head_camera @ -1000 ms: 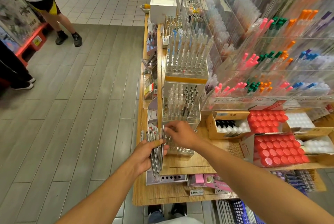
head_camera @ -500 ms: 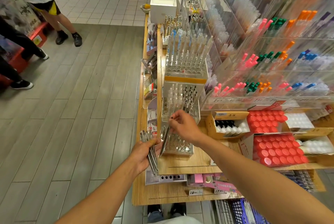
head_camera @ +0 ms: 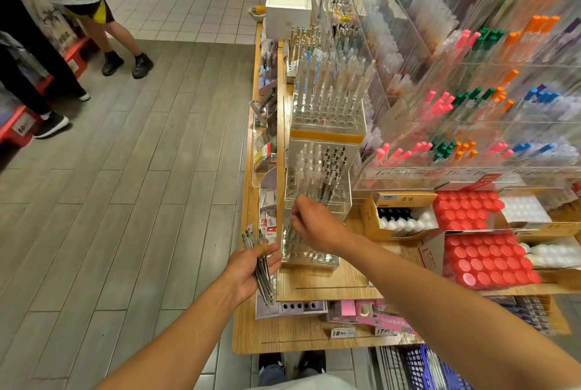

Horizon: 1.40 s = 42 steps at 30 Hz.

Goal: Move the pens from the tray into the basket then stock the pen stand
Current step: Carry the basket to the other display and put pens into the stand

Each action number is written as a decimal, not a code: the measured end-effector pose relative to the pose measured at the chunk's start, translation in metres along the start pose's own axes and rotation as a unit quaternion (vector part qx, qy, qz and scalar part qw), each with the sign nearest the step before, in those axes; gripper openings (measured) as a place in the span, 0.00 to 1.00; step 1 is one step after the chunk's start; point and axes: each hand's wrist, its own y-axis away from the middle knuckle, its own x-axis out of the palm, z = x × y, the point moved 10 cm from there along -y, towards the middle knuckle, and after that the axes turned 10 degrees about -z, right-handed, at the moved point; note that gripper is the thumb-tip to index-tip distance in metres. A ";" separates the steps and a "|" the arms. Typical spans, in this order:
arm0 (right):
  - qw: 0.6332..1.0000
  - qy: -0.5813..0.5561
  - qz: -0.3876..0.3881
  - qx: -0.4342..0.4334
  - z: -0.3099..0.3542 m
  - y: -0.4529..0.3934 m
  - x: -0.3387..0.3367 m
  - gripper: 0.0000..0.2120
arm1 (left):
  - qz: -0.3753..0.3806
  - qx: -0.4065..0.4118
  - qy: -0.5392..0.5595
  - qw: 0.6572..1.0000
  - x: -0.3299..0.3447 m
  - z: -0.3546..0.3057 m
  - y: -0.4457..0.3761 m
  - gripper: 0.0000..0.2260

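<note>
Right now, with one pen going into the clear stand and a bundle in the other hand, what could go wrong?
1. The left hand holds the bundle of pens fanned out past the shelf edge, over the floor; a loose grip could drop some.
2. The right hand pinches one pen above the clear pen stand; the holes are small and transparent, so the tip may miss.
3. The right forearm crosses close to the stand and might nudge it.
</note>
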 end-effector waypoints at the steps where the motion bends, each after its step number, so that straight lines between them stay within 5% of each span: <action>1: 1.000 0.004 0.002 -0.002 0.001 -0.001 0.000 0.05 | 0.001 0.002 -0.004 1.000 0.000 0.000 0.000 0.07; 10: 0.995 0.087 0.005 -0.047 0.001 -0.002 0.012 0.02 | 0.023 -0.003 -0.026 0.999 0.001 0.003 -0.001 0.09; 18: 0.980 0.182 -0.031 -0.068 0.005 -0.005 0.023 0.11 | 0.047 0.003 -0.003 0.999 0.008 0.001 -0.002 0.10; 23: 0.997 -0.042 -0.006 0.058 -0.010 0.007 0.015 0.14 | 0.116 -0.006 0.000 0.993 0.027 0.002 0.007 0.13; 29: 0.881 -0.425 0.029 0.203 -0.026 0.045 0.002 0.11 | 0.176 -0.006 -0.008 0.984 0.055 0.005 0.018 0.15; 35: 0.833 -0.497 -0.051 0.239 -0.048 0.064 -0.016 0.03 | 0.197 -0.034 -0.029 0.979 0.073 0.021 0.020 0.18; 42: 0.898 -0.297 -0.250 0.206 -0.103 0.089 -0.079 0.05 | 0.145 -0.014 -0.065 0.987 0.063 0.026 0.013 0.14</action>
